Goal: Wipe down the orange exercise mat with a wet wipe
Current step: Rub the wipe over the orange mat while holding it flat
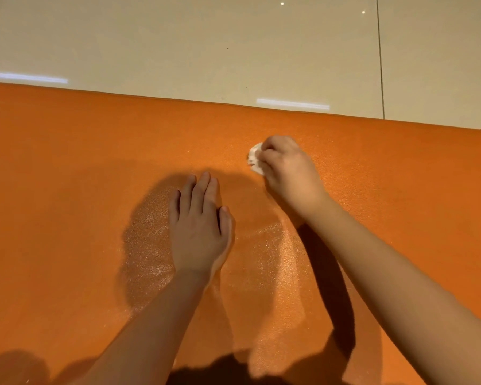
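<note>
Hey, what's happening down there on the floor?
A person is cleaning an orange exercise mat laid on a pale tiled floor. Their right hand grips a crumpled white wipe pressed to the mat near its far edge. The left hand lies flat on the mat, fingers straight. Shiny damp-looking streaks show around the left hand.

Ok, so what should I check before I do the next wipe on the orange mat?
1. Wet wipe held firmly: ok, the right hand has its fingers curled round it.
2. Wipe down on the mat: ok.
3. Left hand flat on the mat to steady it: ok.
4. Wipe clean enough: not ok, brownish specks show on it.
5. Mat lying flat: ok, no wrinkles in view.
6. Wipe damp enough: cannot tell.
</note>
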`<state>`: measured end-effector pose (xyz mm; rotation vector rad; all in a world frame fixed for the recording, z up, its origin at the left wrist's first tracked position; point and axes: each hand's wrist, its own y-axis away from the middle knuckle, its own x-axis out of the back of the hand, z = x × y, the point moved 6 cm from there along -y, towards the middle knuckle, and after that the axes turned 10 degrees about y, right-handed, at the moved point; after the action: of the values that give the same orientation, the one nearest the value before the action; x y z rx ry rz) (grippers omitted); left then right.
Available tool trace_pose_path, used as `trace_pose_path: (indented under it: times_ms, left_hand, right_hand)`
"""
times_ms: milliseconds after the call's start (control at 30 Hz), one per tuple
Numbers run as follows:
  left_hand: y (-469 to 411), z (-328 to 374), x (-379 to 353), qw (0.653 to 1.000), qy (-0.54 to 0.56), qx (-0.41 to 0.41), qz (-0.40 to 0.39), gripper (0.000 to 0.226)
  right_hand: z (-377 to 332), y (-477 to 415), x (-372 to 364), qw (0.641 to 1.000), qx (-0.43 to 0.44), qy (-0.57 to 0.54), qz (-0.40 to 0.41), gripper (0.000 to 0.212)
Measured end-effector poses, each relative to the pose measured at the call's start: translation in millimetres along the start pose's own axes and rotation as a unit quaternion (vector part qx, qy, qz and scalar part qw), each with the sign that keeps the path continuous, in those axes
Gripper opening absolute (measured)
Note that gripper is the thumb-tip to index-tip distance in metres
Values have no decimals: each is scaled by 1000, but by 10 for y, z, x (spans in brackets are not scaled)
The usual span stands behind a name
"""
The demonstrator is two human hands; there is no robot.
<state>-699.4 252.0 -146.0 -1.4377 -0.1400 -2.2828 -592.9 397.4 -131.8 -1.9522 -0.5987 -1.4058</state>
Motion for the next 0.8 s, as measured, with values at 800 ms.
trace_pose_path:
  times_ms: [800]
  left_hand:
    - [-6, -17, 0, 1000, 16, -11, 18, 50]
  right_hand:
    - [158, 594, 284, 988, -140, 47, 49, 16]
